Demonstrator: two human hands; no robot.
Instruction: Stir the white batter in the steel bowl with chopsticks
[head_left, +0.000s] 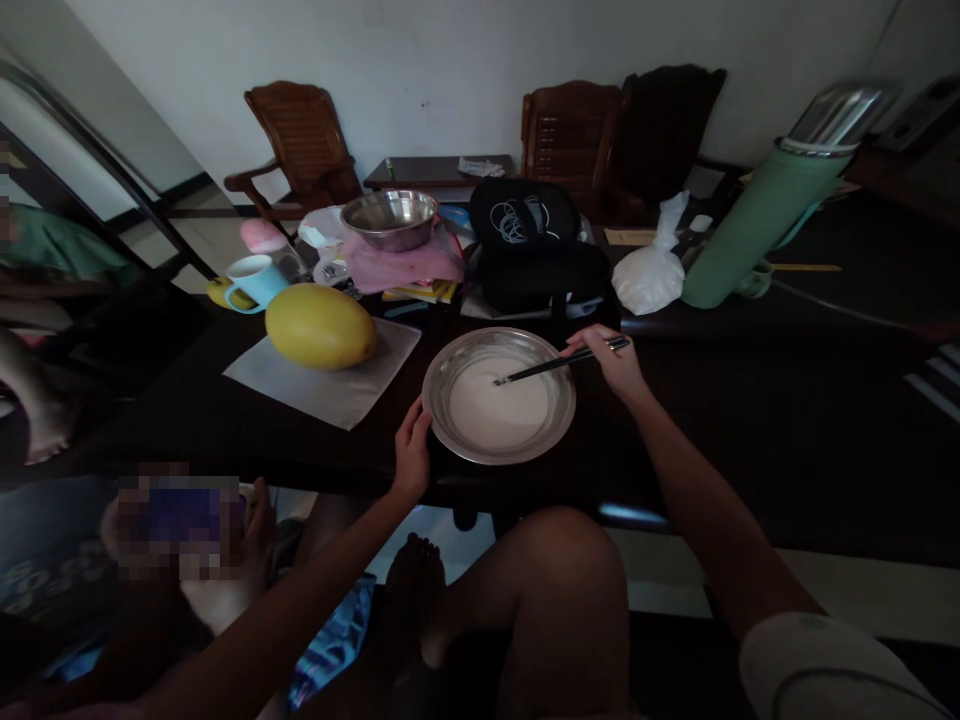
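on one table (750, 420), left hand (412, 450) grips one bowl (450, 372), right hand (615, 362) pinches two chopsticks (559, 364).

**Chopsticks in the white batter**

The metal bowl (499, 395) sits at the near edge of the dark table (750, 420), holding white liquid. The left hand (412, 450) grips the bowl's near-left rim. The right hand (611, 362), right of the bowl, holds dark chopsticks (559, 364) with tips dipped inside. Left of the bowl a yellow melon (320, 326) lies on white paper (322, 385).

Steel bowl (499, 395) on table edge, white batter, perhaps; chopsticks (559, 363) dipped in.
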